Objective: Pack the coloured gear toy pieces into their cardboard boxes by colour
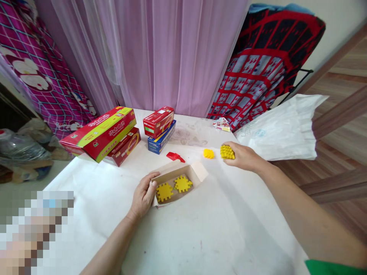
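Observation:
My left hand point(145, 194) grips the left end of an open cardboard box point(190, 193), thumb over its rim. Inside the box lie two yellow toothed pieces, one at the left point(164, 192) and one at the right point(182, 184), the right one with something greenish under it. Off to the right, my right hand point(240, 156) is closed around a stack of yellow toothed pieces point(227, 152). Just left of that stack, a brighter yellow toothed piece point(209, 153) rests on the table. A small red plastic object point(175, 156) lies behind the box.
A long red and yellow box point(103, 131) sits on a dark red box point(126, 148) at the left. Behind, a red box point(158, 121) tops a blue box point(162, 138). A white bag point(281, 130) hangs past the table's right edge. A crumpled wrapper point(222, 124) lies at the back.

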Demonstrator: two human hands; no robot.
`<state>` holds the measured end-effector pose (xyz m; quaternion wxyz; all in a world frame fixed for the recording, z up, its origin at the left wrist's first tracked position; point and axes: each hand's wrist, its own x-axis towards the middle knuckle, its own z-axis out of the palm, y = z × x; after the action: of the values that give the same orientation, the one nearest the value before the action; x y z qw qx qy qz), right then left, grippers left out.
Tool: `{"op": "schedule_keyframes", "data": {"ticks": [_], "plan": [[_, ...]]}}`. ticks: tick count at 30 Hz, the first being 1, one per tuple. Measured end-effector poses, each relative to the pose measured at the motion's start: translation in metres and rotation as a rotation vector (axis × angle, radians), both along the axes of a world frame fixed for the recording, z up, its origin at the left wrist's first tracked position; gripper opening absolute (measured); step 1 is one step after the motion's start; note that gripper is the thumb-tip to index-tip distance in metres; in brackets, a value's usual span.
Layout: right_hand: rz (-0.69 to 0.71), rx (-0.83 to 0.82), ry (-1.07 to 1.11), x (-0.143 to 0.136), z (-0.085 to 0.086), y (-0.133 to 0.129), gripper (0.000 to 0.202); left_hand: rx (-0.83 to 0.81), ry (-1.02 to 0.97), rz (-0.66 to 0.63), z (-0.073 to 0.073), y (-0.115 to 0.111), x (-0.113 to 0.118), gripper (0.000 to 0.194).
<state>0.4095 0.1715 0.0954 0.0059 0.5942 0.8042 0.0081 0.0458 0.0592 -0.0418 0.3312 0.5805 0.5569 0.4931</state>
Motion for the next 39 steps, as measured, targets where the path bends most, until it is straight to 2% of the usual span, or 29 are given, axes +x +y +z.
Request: {"op": "schedule_keyframes", "data": {"ticks": [3,5,8,11,17,26,39], "plan": [[0.185,-0.175,0.228,-0.063,0.027,-0.038,0.054,0.012,0.018,0.001,-0.003,0.001,0.001,0.046],[0.331,-0.346,0.303,-0.105,0.032,-0.055,0.056,0.021,0.028,0.002,-0.004,0.001,0.001,0.045],[0.395,-0.446,0.255,-0.154,0.02,-0.062,0.059,0.037,0.039,0.003,-0.005,0.002,0.001,0.044],[0.438,-0.393,0.152,-0.181,0.001,-0.061,0.055,0.053,0.042,0.009,-0.004,0.002,0.002,0.044],[0.584,-0.309,0.07,-0.199,-0.019,-0.066,0.049,0.064,0.054,0.009,-0.002,0.003,0.003,0.039],[0.654,-0.248,0.009,-0.21,-0.043,-0.067,0.049,0.084,0.087,0.006,0.002,0.003,0.003,0.036],[0.626,-0.287,0.111,-0.199,-0.035,-0.064,0.045,0.079,0.101,0.008,-0.001,0.003,0.003,0.036]]}}
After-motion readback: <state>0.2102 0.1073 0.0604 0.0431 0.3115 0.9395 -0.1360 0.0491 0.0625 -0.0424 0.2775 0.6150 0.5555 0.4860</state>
